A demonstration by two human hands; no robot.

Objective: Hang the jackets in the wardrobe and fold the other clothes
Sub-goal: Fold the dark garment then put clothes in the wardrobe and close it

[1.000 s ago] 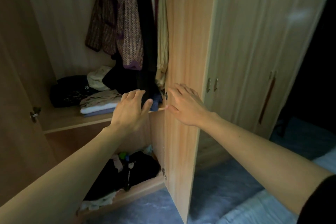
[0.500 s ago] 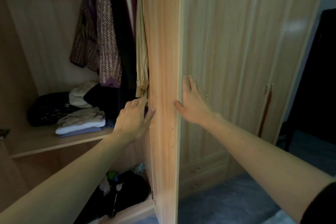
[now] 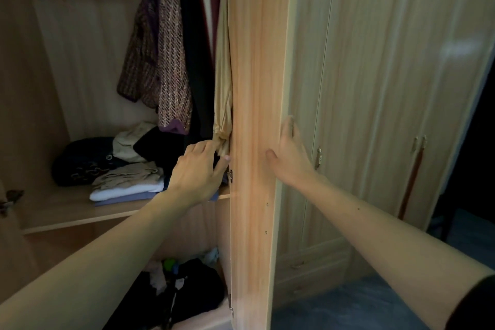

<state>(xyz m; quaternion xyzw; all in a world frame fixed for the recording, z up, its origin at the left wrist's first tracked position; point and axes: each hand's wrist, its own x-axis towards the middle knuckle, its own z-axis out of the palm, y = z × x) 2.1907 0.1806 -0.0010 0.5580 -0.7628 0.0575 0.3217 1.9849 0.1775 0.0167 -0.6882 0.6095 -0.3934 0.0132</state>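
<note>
Inside the open wardrobe hang several jackets: a tweed patterned jacket (image 3: 160, 61), a dark coat (image 3: 198, 61) and a beige garment (image 3: 222, 104) at the right. My left hand (image 3: 199, 171) reaches in, its fingers touching the bunched lower end of the beige garment beside the door's inner edge. My right hand (image 3: 290, 158) lies flat with straight fingers on the outer face of the wooden wardrobe door (image 3: 254, 88), thumb on the door's edge. Folded clothes (image 3: 128, 185) are stacked on the shelf (image 3: 67, 211).
A dark bag (image 3: 80, 158) sits at the shelf's left. Dark clothes (image 3: 187, 295) lie heaped in the bottom compartment. Shut wardrobe doors (image 3: 388, 88) with handles stand to the right. Blue carpet (image 3: 348, 308) covers the floor.
The door has swung further towards shut, now seen edge-on. My right hand slid round onto its outer face. My left hand moved right to the beige garment's hem.
</note>
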